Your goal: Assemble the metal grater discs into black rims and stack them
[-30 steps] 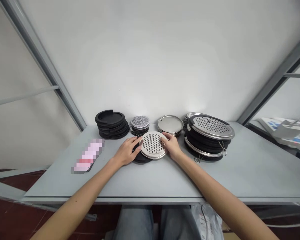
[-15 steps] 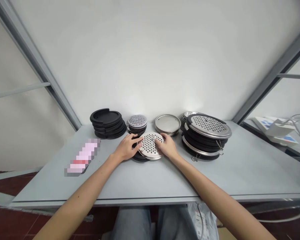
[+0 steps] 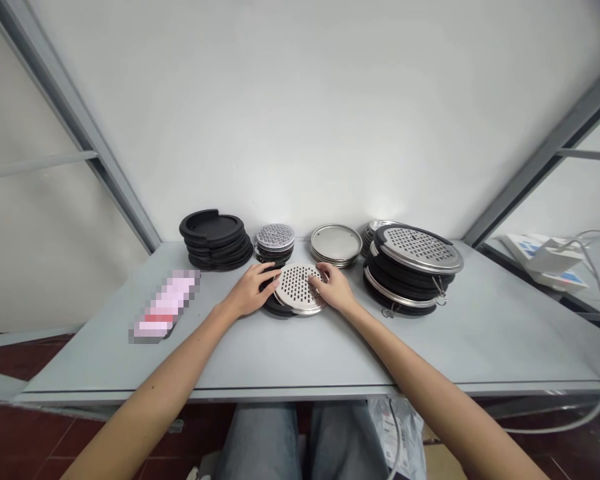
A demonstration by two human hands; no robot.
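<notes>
A round perforated metal plate (image 3: 299,285) lies between my hands, tilted slightly over a black round base (image 3: 279,309) that shows at its left and front. My right hand (image 3: 336,291) grips the plate's right edge, with the thumb on top and the fingers curled behind the rim. On the other side, my left hand (image 3: 250,292) is closed around the left side of the black base, its thumb by the plate's left edge. Whether the plate is seated in the base cannot be made out; the fingers hide part of the rim.
Black round bases (image 3: 215,240) are stacked at the left. Small patterned metal discs (image 3: 275,237) and plain metal lids (image 3: 336,243) stand behind my hands. A tall stack of assembled perforated plates with wire clips (image 3: 413,267) is at the right. A blurred-out pink item (image 3: 166,307) lies front left.
My left hand has drawn slightly left on the plate, and more of the black base shows there. My right hand stays on the plate's right edge. The camera view has shifted a little.
</notes>
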